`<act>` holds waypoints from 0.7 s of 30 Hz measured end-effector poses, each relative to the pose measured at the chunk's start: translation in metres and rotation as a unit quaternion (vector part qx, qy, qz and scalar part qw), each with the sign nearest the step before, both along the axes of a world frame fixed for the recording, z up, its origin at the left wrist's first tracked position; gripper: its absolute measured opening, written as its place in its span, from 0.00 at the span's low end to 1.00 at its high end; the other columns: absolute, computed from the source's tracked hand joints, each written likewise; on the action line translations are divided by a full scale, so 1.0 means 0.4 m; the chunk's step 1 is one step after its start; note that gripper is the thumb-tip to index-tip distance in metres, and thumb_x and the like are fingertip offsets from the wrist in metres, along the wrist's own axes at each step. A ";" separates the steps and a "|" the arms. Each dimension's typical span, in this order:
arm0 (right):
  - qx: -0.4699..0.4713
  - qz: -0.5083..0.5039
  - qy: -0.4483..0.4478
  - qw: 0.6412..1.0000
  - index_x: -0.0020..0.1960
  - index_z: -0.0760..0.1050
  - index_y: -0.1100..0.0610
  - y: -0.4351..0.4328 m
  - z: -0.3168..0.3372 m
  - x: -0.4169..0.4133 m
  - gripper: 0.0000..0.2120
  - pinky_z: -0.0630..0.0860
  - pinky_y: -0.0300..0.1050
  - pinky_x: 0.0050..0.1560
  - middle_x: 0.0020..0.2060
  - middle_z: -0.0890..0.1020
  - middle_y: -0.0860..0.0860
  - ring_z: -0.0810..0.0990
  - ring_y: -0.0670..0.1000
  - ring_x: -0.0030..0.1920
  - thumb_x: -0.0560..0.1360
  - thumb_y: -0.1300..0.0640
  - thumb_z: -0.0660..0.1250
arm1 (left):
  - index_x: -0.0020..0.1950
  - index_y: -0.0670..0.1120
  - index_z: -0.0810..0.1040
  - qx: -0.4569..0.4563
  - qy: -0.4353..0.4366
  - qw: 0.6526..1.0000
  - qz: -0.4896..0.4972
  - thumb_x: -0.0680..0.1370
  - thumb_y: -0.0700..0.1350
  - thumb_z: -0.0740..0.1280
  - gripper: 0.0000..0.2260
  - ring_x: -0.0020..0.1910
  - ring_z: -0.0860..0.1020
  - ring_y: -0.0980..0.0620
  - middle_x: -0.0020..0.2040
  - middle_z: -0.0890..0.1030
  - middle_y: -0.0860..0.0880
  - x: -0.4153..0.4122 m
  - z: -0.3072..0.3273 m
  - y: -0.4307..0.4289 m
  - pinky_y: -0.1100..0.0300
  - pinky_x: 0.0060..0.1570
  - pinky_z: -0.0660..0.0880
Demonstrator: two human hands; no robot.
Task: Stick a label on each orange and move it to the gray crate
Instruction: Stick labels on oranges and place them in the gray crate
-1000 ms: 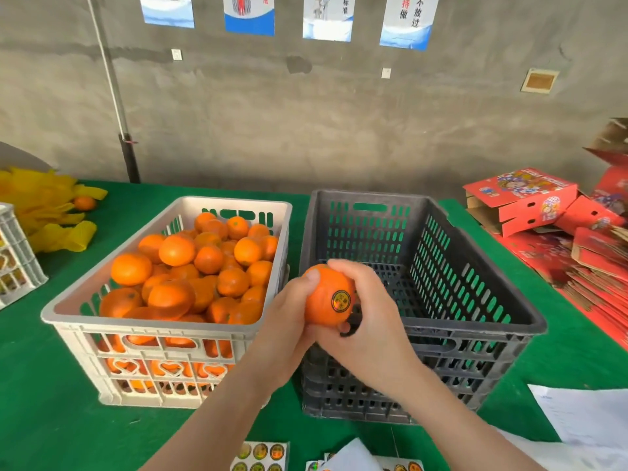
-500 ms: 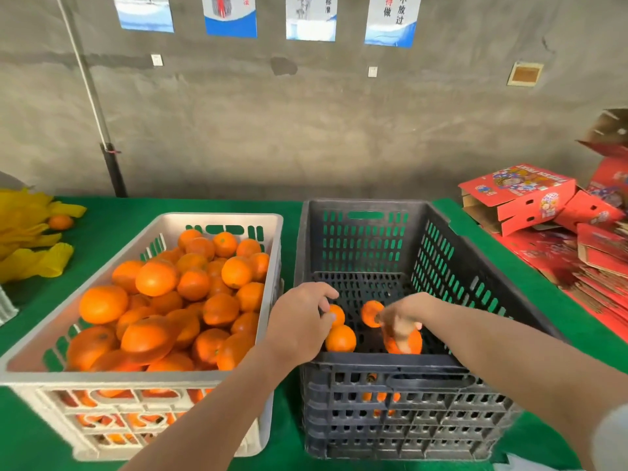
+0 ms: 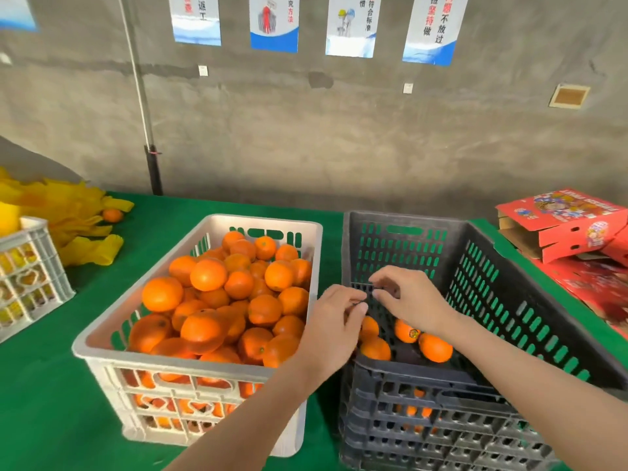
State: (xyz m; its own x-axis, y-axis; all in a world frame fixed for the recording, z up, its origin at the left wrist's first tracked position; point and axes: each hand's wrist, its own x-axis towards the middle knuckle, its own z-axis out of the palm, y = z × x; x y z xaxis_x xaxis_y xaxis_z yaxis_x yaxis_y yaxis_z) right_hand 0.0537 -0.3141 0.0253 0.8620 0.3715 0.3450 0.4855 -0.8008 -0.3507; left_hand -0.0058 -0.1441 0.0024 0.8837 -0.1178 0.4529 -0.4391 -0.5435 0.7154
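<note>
The gray crate [image 3: 424, 219] stands on the green worktop [image 3: 51, 402] at about 4 o'clock of the view; the white crate [image 3: 204, 365] stands just beside it, at 8 o'clock, and it is heaped with oranges [image 3: 234, 300]. Both hands hang over the near left corner of the gray crate; the left hand [image 3: 336, 321] is above the place where the two crates meet, its fingers loosely curled, and nothing shows inside them; the right hand [image 3: 411, 297] is at 2 o'clock from it, palm down, fingers bent and relaxed, also with nothing visible in them; the fingertips of the two hands are near each other but apart.

Four oranges lie on the bottom of the gray crate, under the hands; the labelled orange [image 3: 404, 329] is among them, its round sticker turned up, at 6 o'clock from the right hand.

At 3 o'clock, red cartons [image 3: 560, 226] are piled on the worktop; at 9 o'clock lie yellow nets [image 3: 68, 212] with one single orange [image 3: 112, 215] on them, and a smaller white crate [image 3: 30, 283] is at the left edge; posters [image 3: 273, 22] hang on the wall at 12 o'clock.
</note>
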 end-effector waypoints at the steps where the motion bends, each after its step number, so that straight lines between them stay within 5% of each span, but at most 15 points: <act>1: 0.032 0.015 -0.015 0.999 0.54 0.78 0.56 0.024 0.002 -0.034 0.08 0.73 0.35 0.45 0.46 0.82 0.47 0.79 0.47 0.46 0.76 0.58 0.68 | 0.60 0.47 0.77 -0.007 0.004 1.000 0.019 0.80 0.42 0.62 0.10 0.52 0.74 0.59 0.55 0.78 0.51 0.005 0.001 0.033 0.79 0.48 0.65; 4: 0.034 0.051 -0.027 0.998 0.52 0.79 0.54 0.073 -0.006 -0.116 0.06 0.75 0.34 0.44 0.42 0.81 0.44 0.79 0.43 0.43 0.75 0.57 0.68 | 0.66 0.50 0.72 0.111 0.049 0.986 0.112 0.78 0.43 0.66 0.16 0.59 0.72 0.56 0.63 0.75 0.51 0.048 -0.007 0.184 0.73 0.52 0.66; 7: 0.008 0.058 -0.036 0.998 0.52 0.79 0.56 0.093 -0.023 -0.143 0.05 0.74 0.40 0.46 0.44 0.80 0.48 0.77 0.46 0.43 0.76 0.58 0.67 | 0.65 0.51 0.70 0.381 0.177 0.884 0.204 0.73 0.52 0.68 0.21 0.63 0.70 0.44 0.63 0.71 0.46 0.086 -0.015 0.373 0.50 0.59 0.70; 9: -0.005 0.059 -0.046 0.997 0.51 0.79 0.58 0.101 -0.025 -0.145 0.05 0.72 0.40 0.47 0.45 0.79 0.50 0.74 0.46 0.44 0.76 0.60 0.67 | 0.62 0.49 0.72 0.442 0.261 0.837 0.188 0.71 0.60 0.69 0.25 0.63 0.70 0.42 0.62 0.71 0.45 0.092 -0.022 0.456 0.46 0.62 0.70; 11: -0.023 0.068 -0.059 0.996 0.51 0.79 0.60 0.109 -0.026 -0.146 0.06 0.71 0.40 0.48 0.46 0.78 0.51 0.74 0.47 0.44 0.77 0.61 0.66 | 0.64 0.49 0.71 0.439 0.302 0.835 0.138 0.66 0.65 0.71 0.33 0.63 0.70 0.44 0.64 0.69 0.45 0.090 -0.027 0.490 0.49 0.61 0.72; 13: -0.040 0.071 -0.067 0.994 0.51 0.80 0.61 0.113 -0.027 -0.151 0.06 0.73 0.42 0.49 0.47 0.78 0.53 0.77 0.51 0.46 0.77 0.63 0.65 | 0.66 0.51 0.68 0.428 0.294 0.846 0.120 0.65 0.62 0.74 0.35 0.63 0.69 0.45 0.63 0.69 0.45 0.081 -0.033 0.489 0.53 0.58 0.73; 16: -0.043 0.059 -0.087 0.994 0.50 0.80 0.63 0.116 -0.012 -0.172 0.07 0.75 0.46 0.50 0.47 0.80 0.56 0.79 0.56 0.47 0.77 0.65 0.64 | 0.65 0.48 0.73 0.367 0.196 0.896 0.154 0.70 0.53 0.74 0.26 0.58 0.74 0.45 0.58 0.77 0.45 0.064 -0.046 0.474 0.57 0.50 0.72; 19: 0.035 0.072 -0.179 0.981 0.47 0.80 0.65 0.120 -0.007 -0.223 0.05 0.77 0.46 0.47 0.43 0.81 0.57 0.80 0.55 0.44 0.75 0.67 0.65 | 0.68 0.51 0.70 0.101 0.159 0.967 0.171 0.70 0.48 0.75 0.28 0.52 0.73 0.46 0.55 0.75 0.47 0.017 -0.022 0.443 0.54 0.45 0.72; 21: 0.105 0.101 -0.190 0.971 0.47 0.79 0.63 0.117 -0.045 -0.285 0.06 0.74 0.39 0.44 0.40 0.80 0.54 0.77 0.50 0.41 0.76 0.64 0.64 | 0.68 0.55 0.68 -0.084 0.151 0.973 0.151 0.68 0.47 0.78 0.32 0.53 0.71 0.49 0.57 0.71 0.50 -0.034 0.003 0.404 0.55 0.45 0.71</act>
State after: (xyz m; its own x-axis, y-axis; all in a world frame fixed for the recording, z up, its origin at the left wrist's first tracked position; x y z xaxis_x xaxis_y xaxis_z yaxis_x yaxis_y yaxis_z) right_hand -0.0602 -0.2673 0.0075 0.5742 0.4075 0.7101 0.7520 -0.6054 -0.2607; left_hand -0.0193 0.0177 0.0037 0.9621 0.2218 0.1584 -0.0340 -0.4788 0.8773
